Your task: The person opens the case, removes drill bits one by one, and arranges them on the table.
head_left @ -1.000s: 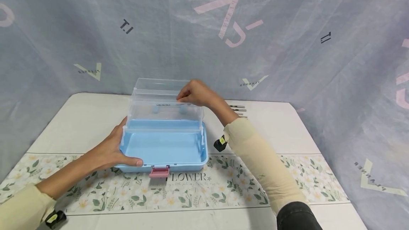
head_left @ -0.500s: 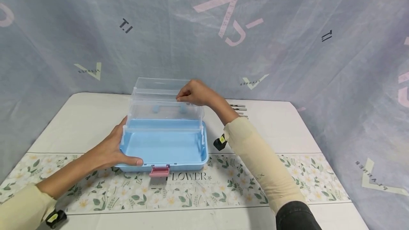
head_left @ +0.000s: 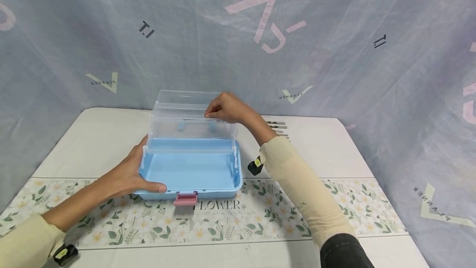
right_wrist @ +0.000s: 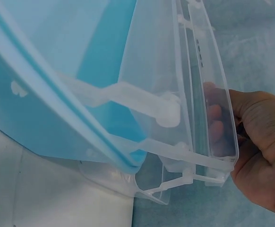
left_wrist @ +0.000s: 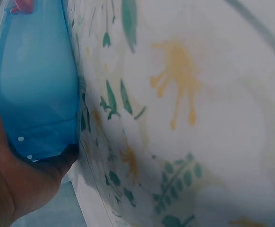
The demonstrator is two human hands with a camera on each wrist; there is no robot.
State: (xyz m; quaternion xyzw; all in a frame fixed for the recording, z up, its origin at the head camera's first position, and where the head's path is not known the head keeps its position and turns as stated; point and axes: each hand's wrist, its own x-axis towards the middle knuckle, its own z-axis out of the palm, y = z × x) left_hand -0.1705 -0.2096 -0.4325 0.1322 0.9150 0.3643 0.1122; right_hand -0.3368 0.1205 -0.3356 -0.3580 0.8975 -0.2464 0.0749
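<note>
A blue plastic box (head_left: 191, 171) with a pink latch (head_left: 185, 199) stands with its lid back and its clear fold-out tray (head_left: 182, 111) raised at the rear. My left hand (head_left: 130, 175) grips the box's left end, thumb over the front rim; the left wrist view shows the palm against that end. At the tray's right end, my right hand (head_left: 227, 108) has its fingers curled, thumb and forefinger pinched together. A thin dark drill bit (right_wrist: 200, 53) reaches out from those fingertips along the tray. Through the clear wall, the fingertips (right_wrist: 216, 130) show in the right wrist view.
Several metal drill bits (head_left: 277, 127) lie on the table behind my right forearm. White hinge arms (right_wrist: 142, 103) link tray and box. A grey printed cloth (head_left: 238, 32) hangs behind the white table (head_left: 316, 156), which has a floral band.
Both hands stay nearly in place. The thin drill bit at my right fingertips shifts slightly: it shows a second ago, fades from sight, then shows a little higher now.
</note>
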